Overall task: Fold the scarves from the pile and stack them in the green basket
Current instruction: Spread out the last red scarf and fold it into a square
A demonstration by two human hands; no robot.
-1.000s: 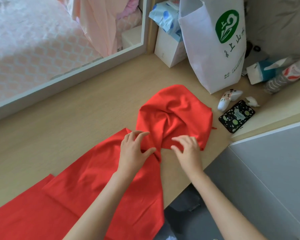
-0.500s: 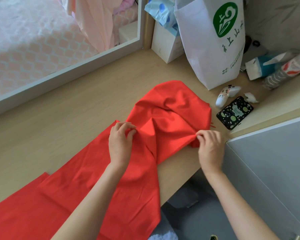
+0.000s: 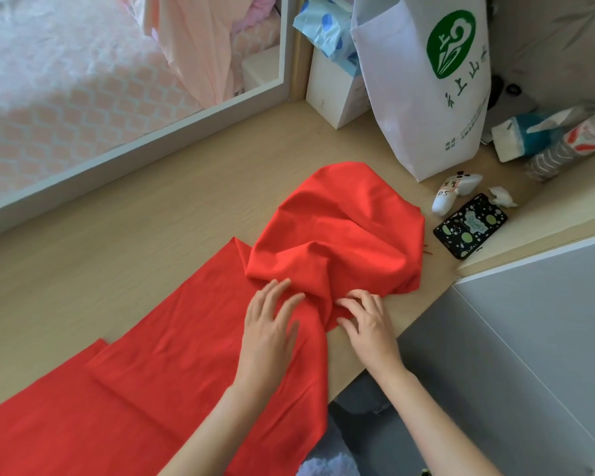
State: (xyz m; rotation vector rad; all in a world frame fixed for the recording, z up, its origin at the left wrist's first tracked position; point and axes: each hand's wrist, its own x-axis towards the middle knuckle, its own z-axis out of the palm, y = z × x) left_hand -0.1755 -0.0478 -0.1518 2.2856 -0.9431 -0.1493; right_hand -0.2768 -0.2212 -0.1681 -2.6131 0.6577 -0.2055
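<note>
The left hand (image 3: 272, 328) is laid flat on the red scarf (image 3: 193, 355), fingers straight and spread; the right hand (image 3: 370, 324) is set just beside it, fingers bent onto the cloth — whether a fold is pinched cannot be told. Just beyond both sets of fingertips the bunched end (image 3: 340, 235) is heaped; the smoothed length is stretched back past the left wrist, down and leftward — the long axis, judged nearer the left hand; no green basket is seen.

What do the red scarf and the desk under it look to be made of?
Red scarf: thin woven cloth, matte, perhaps cotton or a blend; it bunches in soft creases, with loose threads at its right edge. Desk: pale wood-grain board, likely laminate, smooth, low sheen; fine straight grain lines.
</note>
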